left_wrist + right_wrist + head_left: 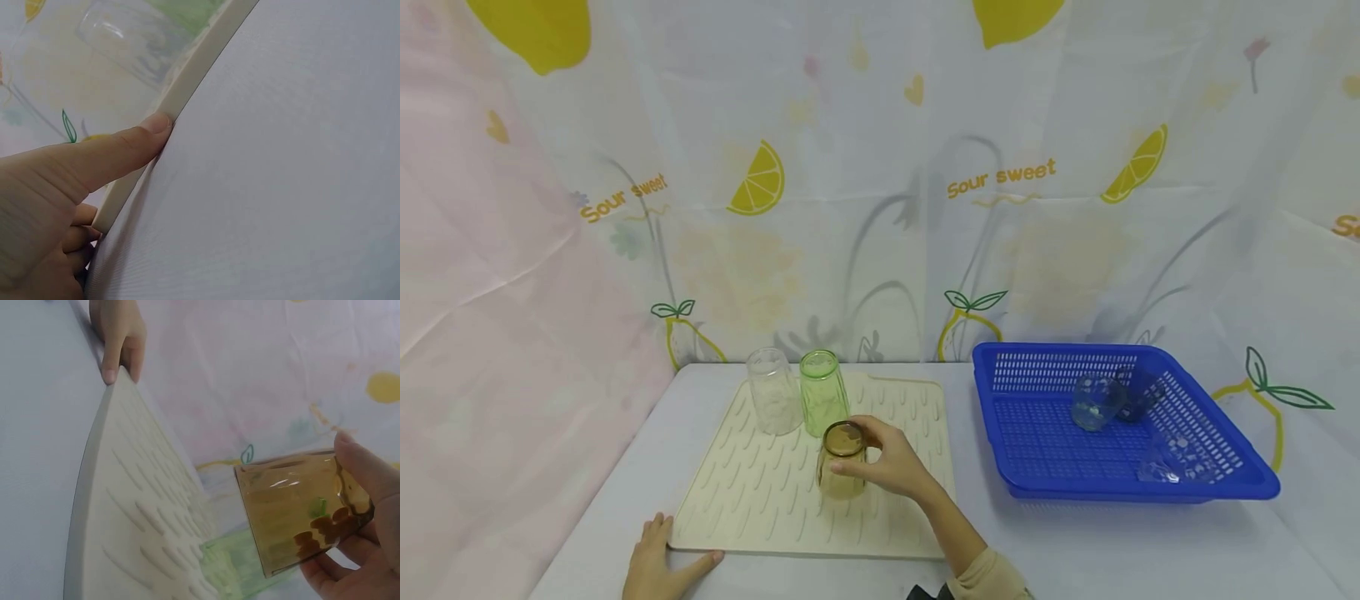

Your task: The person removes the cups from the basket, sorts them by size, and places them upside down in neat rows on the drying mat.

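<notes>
My right hand holds an amber glass upside down, thumb and fingers round its sides near the base. In the right wrist view, the rim of the amber glass faces the ridged mat with a gap between them. The cream drying mat lies on the table. Behind the amber glass, a green glass and a clear glass stand upside down side by side. My left hand grips the mat's near left corner, thumb along the front edge and fingers at the side.
A blue plastic basket stands to the right of the mat. Inside it lie a clear glass, a dark glass and another clear glass. A lemon-print cloth hangs behind the white table.
</notes>
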Motion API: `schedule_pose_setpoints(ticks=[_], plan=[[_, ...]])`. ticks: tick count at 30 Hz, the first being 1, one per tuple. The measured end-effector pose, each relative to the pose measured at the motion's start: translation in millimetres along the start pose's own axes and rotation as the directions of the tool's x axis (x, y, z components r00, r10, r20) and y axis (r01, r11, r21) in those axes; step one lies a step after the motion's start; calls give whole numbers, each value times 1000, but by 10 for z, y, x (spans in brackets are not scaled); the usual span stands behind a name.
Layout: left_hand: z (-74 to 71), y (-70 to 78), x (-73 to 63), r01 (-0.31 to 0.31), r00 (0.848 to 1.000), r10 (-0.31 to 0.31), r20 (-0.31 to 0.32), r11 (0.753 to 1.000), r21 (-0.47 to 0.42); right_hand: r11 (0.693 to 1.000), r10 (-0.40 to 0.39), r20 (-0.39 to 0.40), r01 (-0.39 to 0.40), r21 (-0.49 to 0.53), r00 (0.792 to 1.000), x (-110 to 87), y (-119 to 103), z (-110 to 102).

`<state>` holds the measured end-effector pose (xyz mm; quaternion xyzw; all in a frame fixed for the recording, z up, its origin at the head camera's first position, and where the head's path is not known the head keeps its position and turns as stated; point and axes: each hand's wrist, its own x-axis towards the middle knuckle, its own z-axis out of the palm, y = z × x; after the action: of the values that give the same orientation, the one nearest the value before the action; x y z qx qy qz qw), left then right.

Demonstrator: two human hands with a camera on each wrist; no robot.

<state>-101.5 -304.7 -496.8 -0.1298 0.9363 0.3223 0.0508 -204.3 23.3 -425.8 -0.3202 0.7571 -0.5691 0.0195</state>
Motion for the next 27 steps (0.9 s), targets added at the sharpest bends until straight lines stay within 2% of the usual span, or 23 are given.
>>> schedule_pose_setpoints(ticks=[6,14,22,27], plan=[[-1,13,-19,-5,1000,5,-15,1000,-2,1000,-16,15,16,-11,1000,94,44,126],[-1,-1,-22,-6,1000,6,-18,1000,3,999,13,23,-12,-31,1000,218,12,308],[7,-54,-12,-43,998,44,-33,999,12,1000,9,39,-10,15,999,411,-26,553],[17,-62,0,-55,998,55,-41,998,12,999,-21,50,19,34,999,549,-39,701]])
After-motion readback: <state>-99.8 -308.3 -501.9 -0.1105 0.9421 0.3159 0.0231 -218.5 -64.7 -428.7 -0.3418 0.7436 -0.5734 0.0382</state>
